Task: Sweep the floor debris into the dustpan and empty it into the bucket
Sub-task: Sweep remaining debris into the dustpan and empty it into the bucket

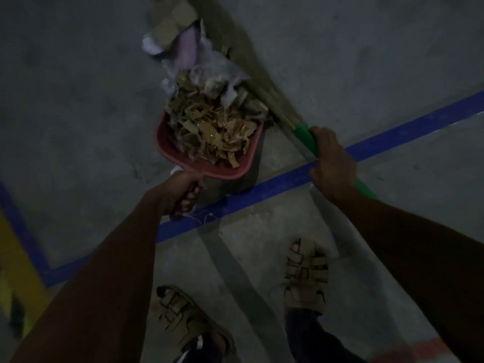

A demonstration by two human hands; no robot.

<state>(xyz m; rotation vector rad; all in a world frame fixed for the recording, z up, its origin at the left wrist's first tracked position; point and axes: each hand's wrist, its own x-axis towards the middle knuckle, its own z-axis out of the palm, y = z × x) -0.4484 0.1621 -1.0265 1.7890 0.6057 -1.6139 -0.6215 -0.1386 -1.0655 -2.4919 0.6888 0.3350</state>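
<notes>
A red dustpan sits low over the concrete floor, heaped with brown strips of debris. My left hand grips its handle from behind. More debris, cardboard pieces, paper and clear plastic, lies at the pan's far mouth. A grass broom with a green handle lies along the right side of the pile. My right hand grips that green handle. No bucket is in view.
A blue tape line crosses the grey floor under the pan and runs to the right. Yellow paint marks the floor at the far left. My two sandalled feet stand near the bottom.
</notes>
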